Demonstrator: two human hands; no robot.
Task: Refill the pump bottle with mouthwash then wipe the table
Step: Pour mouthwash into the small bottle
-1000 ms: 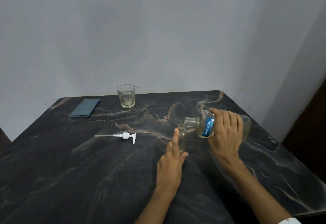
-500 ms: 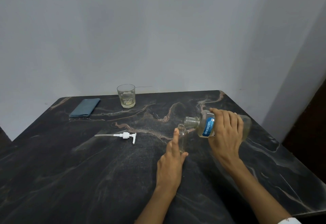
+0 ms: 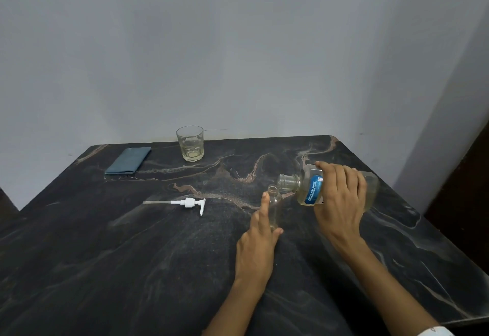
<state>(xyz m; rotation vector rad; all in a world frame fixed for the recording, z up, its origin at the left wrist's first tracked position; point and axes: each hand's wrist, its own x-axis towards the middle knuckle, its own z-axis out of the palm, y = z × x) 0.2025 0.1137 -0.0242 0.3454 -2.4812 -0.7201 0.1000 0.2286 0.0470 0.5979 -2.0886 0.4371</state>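
Tipping the mouthwash bottle almost flat, the right hand wraps its fingers over the body so the open mouth hangs just above and right of the pump bottle. That small clear bottle stands upright, steadied by the left hand, fingers pressed along its side, probably against tipping. Left of it lies the pump head, removed for filling; farther left, the folded cloth waits, likely for wiping.

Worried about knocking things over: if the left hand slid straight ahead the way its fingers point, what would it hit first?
Past the small bottle it steadies, probably the big bottle's neck; depth is uncertain.
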